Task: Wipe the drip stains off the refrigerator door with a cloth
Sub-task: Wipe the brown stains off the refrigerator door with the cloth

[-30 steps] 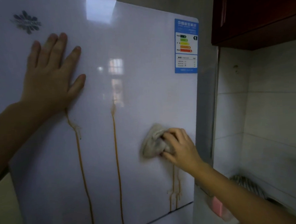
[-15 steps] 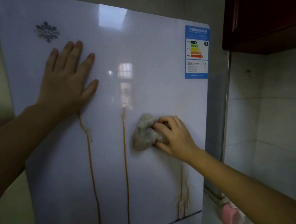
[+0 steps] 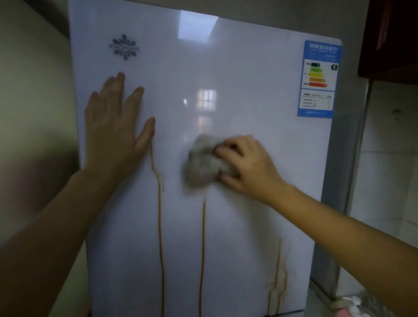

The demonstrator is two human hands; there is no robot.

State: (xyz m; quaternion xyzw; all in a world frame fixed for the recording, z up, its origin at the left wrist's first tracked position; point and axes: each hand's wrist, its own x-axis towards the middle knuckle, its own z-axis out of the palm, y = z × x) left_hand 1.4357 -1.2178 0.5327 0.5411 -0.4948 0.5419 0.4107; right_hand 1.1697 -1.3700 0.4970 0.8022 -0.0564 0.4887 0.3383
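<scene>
Right hand (image 3: 248, 167), fingers bunching the cloth (image 3: 201, 164), scrubs top of middle drip (image 3: 203, 255); left hand (image 3: 115, 125) splayed flat, bracing door (image 3: 235, 72); next: firm downward stroke along streak.

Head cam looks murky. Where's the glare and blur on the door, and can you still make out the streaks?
Head view: dim, dark corners; window glare above the motion-blurred cloth in the right hand; left hand sharper; three drip stains readable, rightmost faint.
</scene>
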